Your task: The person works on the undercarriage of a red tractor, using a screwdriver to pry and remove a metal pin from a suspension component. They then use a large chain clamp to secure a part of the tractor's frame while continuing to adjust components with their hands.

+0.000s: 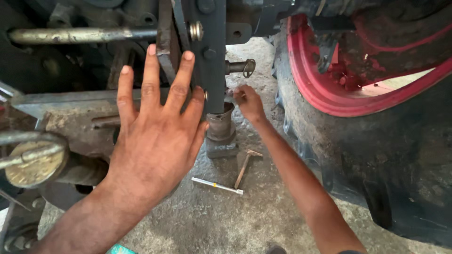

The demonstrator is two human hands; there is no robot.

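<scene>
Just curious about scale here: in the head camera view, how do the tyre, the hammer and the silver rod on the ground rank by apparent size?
1. Tyre, by far the largest.
2. Hammer and silver rod: they look about alike, so no ranking.

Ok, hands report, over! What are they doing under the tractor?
Left hand open, flat against the dark upright bar. Right hand pinching something small at the bar's lower end. Hammer and thin metal rod on the concrete floor below; big tyre close right.

tractor repair yard: red-rimmed tyre (pixel 376 136), greasy hitch steel (pixel 209 56), hammer (pixel 245 165) on concrete floor (pixel 212 221)
</scene>
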